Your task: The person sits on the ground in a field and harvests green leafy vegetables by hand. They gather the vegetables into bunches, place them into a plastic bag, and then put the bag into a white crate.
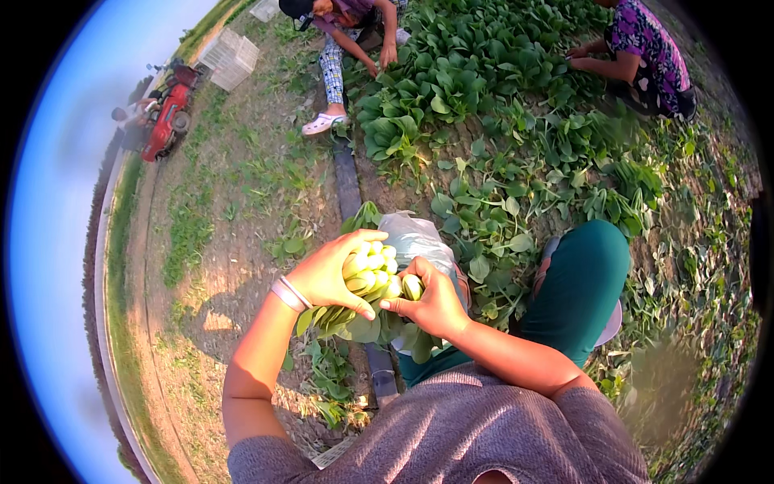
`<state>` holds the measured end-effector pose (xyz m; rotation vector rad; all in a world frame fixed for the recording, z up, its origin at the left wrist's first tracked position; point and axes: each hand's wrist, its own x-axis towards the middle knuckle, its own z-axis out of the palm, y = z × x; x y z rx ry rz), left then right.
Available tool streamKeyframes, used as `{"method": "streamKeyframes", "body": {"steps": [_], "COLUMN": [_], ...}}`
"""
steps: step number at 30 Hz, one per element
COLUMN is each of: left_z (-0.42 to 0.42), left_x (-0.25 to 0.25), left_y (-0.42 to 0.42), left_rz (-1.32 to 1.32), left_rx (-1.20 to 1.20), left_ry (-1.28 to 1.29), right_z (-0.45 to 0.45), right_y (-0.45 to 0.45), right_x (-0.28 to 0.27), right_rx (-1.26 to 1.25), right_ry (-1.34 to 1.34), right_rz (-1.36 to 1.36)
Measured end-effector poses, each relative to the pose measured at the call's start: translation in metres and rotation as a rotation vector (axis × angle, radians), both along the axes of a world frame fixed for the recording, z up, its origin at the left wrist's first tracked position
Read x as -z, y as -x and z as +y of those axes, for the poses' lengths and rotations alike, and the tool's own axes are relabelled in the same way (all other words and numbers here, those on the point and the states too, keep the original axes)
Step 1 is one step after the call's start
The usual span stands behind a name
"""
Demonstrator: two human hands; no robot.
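Note:
My left hand (329, 275), with a band at the wrist, is closed around a bunch of leafy greens (372, 275), pale stem bases upward and dark leaves hanging below. Beside it, my right hand (432, 299) grips one more green (412, 287) by its stem base, against the bunch's right side. Behind the hands, a translucent plastic bag (417, 239) covers part of my leg. More leaves hang below my right hand.
Cut greens (496, 224) lie ahead, with standing greens (447, 78) beyond. A dark flat hose (347, 181) crosses the soil. Two people (363, 30) (647, 60) crouch at the plants. White crates (230, 57) and a red vehicle (169, 121), with another person, stand far left.

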<state>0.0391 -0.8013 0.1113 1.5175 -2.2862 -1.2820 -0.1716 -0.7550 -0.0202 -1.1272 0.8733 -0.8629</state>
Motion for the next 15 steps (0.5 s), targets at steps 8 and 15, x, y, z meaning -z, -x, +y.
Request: {"method": "streamKeyframes", "body": {"steps": [8, 15], "left_z": [0.065, 0.086], "left_x": [0.052, 0.066], "left_y": [0.041, 0.066], "left_rz": [-0.084, -0.123], "left_rx": [-0.436, -0.577], "left_ry": [0.545, 0.664], "right_z": [-0.002, 0.024], "right_y": [0.018, 0.043], "right_x": [0.006, 0.026], "right_rx": [-0.056, -0.059], "right_ry": [0.091, -0.499], "right_rz": [0.071, -0.487]}}
